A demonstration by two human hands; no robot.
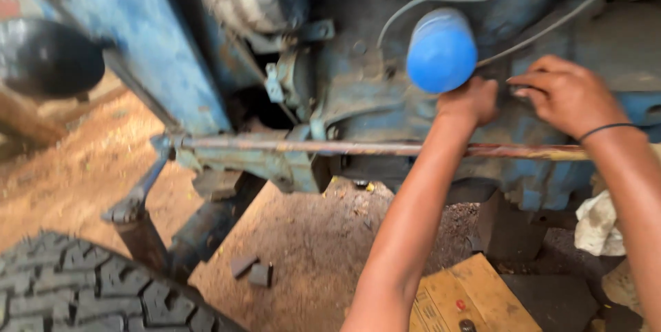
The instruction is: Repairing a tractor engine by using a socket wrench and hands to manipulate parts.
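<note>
The head camera looks down at the side of a big blue engine [358, 91]. It looks like part of a tractor, because a fat black tyre [89, 291] sits at the bottom left on the brown dirt ground [303, 242].

A round blue filter can [441, 50] sticks out from the engine's side, near the top middle of the picture. Its flat end faces us. It sits out in the open there, so hands can get at it easily.

The left hand [469, 101] is just under the blue can and looks like it touches its bottom edge. The fingers are curled into a loose fist. The picture is blurry, so I cannot tell if they grip anything. The left arm comes up straight from the bottom of the picture and crosses in front of a long rusty rod [344, 147].

The right hand [568, 94] is just to the right of the can, up against the engine. Its fingers are bent and pinched together, as if holding something small, but I cannot see what. A thin black band goes round the wrist. This arm comes in from the right edge.

A piece of yellow cardboard [475, 297] lies on the ground under the arms, maybe to keep things clean. A white rag [597, 222] lies at the right edge.
</note>
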